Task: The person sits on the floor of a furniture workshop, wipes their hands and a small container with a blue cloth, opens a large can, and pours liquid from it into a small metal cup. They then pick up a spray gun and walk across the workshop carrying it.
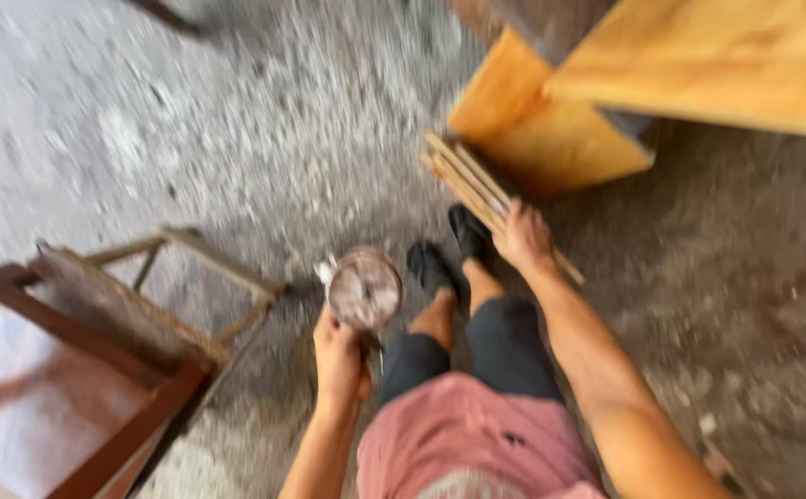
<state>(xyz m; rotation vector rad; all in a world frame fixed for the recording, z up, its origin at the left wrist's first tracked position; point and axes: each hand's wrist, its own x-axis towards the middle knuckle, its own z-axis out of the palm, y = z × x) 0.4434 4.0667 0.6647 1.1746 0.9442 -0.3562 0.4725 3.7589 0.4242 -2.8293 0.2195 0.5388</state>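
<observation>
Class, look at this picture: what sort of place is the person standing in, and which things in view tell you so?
Probably a woodworking or furniture workshop. Pale wooden boards stand on a rough concrete floor, a bare wooden frame stands beside the person, the right hand grips wooden sticks, and the left hand holds a stained tin.

A brown wooden frame (98, 351) was seen at left; yellow boards (551, 129) were leaned at upper right, on gritty floor (237, 120).

Small round tin (364, 289), brownish gunk smeared across the top, held upright around 6 o'clock. Bundle of thin pale wooden sticks (477, 191), held together, slanting from 12 o'clock down toward 4 o'clock. Everything's pretty blurry.
</observation>
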